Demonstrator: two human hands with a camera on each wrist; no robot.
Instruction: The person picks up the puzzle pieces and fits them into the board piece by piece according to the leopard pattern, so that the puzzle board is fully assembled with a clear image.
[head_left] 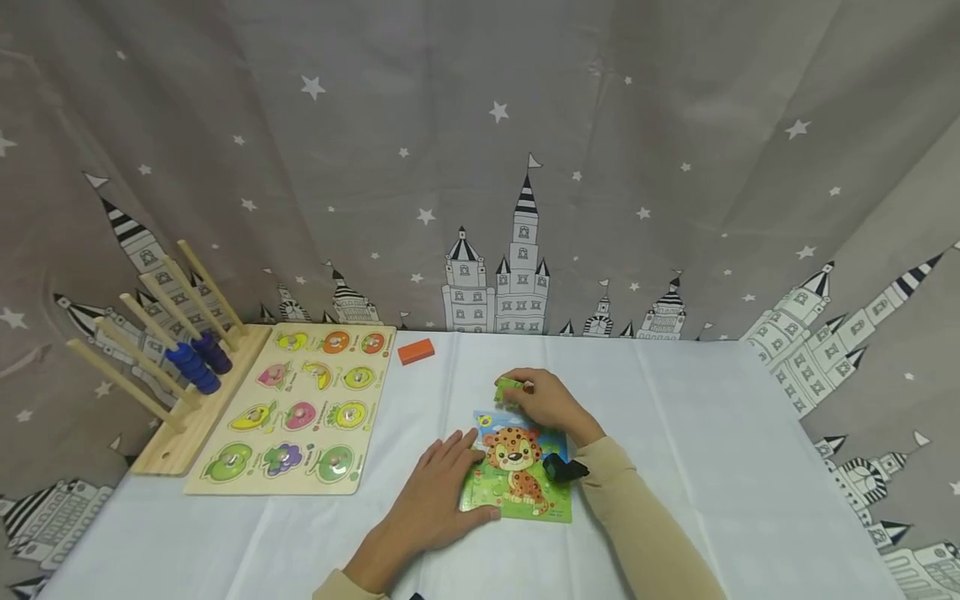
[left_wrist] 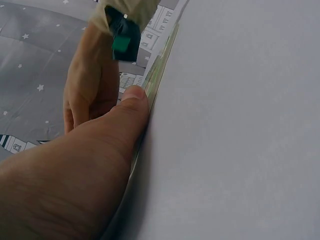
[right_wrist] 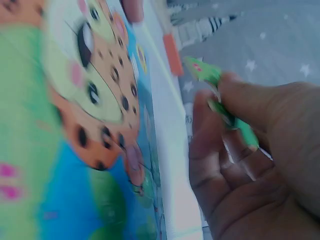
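A square leopard jigsaw puzzle (head_left: 521,479) lies on the white table, its picture showing a spotted cub on grass. My left hand (head_left: 435,496) rests along its left side, fingers spread and thumb near the lower edge. Above the puzzle's top edge, my right hand (head_left: 553,404) pinches green puzzle pieces (right_wrist: 205,72) between thumb and fingers. In the right wrist view more green shows inside that hand (right_wrist: 260,130), but how many pieces it holds I cannot tell. The right wrist's dark camera (head_left: 564,469) hides part of the puzzle's right side.
A wooden fruit peg board (head_left: 367,454) lies to the left. Beyond it stands a wooden rack (head_left: 161,450) with upright dowels and blue and purple rings (head_left: 193,367). An orange block (head_left: 416,352) sits near the table's back edge, before a grey castle-print curtain (head_left: 600,208).
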